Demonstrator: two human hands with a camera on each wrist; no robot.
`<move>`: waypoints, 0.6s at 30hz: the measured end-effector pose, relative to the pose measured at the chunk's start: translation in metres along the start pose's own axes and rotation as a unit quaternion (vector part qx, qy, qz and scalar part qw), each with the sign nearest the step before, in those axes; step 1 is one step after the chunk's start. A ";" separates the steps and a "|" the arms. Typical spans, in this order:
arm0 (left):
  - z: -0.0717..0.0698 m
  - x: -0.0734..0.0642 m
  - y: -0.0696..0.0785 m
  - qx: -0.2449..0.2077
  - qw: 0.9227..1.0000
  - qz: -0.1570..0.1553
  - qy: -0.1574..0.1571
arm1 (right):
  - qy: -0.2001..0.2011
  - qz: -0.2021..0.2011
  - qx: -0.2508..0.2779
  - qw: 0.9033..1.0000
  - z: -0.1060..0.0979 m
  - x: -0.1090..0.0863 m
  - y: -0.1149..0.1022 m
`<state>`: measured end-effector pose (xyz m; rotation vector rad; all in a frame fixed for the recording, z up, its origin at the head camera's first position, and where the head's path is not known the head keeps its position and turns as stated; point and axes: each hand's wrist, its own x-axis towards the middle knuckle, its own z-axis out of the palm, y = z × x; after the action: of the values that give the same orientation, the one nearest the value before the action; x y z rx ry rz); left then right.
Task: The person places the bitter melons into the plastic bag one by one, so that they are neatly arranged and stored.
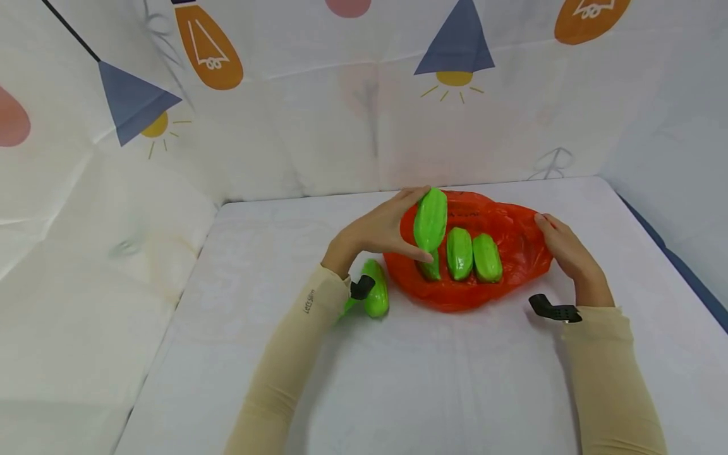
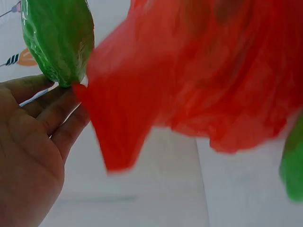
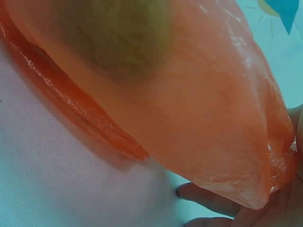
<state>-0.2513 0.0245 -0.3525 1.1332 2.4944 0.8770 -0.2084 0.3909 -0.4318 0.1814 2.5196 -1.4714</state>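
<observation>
My left hand [image 1: 378, 229] holds a glossy green oblong, gourd-like piece [image 1: 430, 218] upright over the left side of a red plastic bag [image 1: 520, 237]. In the left wrist view, its fingertips touch one end of that shiny, ridged piece [image 2: 59, 40]. The bag lies spread on the table with its mouth wide. Inside it are a green piece [image 1: 459, 254], another green piece [image 1: 487, 258], and a third green piece [image 1: 432, 268] partly hidden below the held one. At the bag's right edge my right hand [image 1: 571, 253] grips the red plastic.
Left of the bag, a green piece [image 1: 376, 292] lies on the white-covered table [image 1: 432, 379], with more green partly hidden behind my left wrist. A white patterned sheet [image 1: 284, 126] hangs along the back and left. Black wrist mounts project from both sleeves.
</observation>
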 end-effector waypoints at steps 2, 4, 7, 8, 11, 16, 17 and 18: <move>0.007 0.005 0.003 -0.002 1.000 0.004 -0.005 | 0.000 0.000 0.000 1.000 0.000 0.000 0.000; 0.013 0.010 0.005 -0.008 1.000 0.003 -0.010 | -0.001 0.001 -0.001 1.000 0.000 0.000 -0.001; 0.023 0.016 0.004 -0.015 1.000 -0.008 -0.018 | -0.002 0.003 -0.001 1.000 0.001 0.000 -0.001; 0.027 0.017 0.003 -0.015 1.000 -0.015 -0.022 | -0.003 0.005 -0.001 1.000 0.001 0.000 -0.001; 0.034 0.021 0.001 -0.007 0.999 -0.040 -0.035 | -0.003 0.007 -0.003 1.000 0.001 0.000 -0.001; 0.044 0.026 -0.001 0.029 0.995 -0.073 -0.065 | -0.002 0.015 -0.003 1.000 0.000 0.000 -0.001; 0.047 0.027 -0.002 0.040 0.994 -0.078 -0.071 | -0.002 0.017 -0.003 1.000 0.000 -0.001 -0.001; 0.049 0.028 -0.003 0.049 0.993 -0.081 -0.076 | -0.003 0.018 -0.003 1.000 -0.001 -0.001 -0.001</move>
<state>-0.2489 0.0643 -0.3926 0.9705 2.4849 0.6064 -0.2078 0.3909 -0.4306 0.2205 2.5034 -1.4482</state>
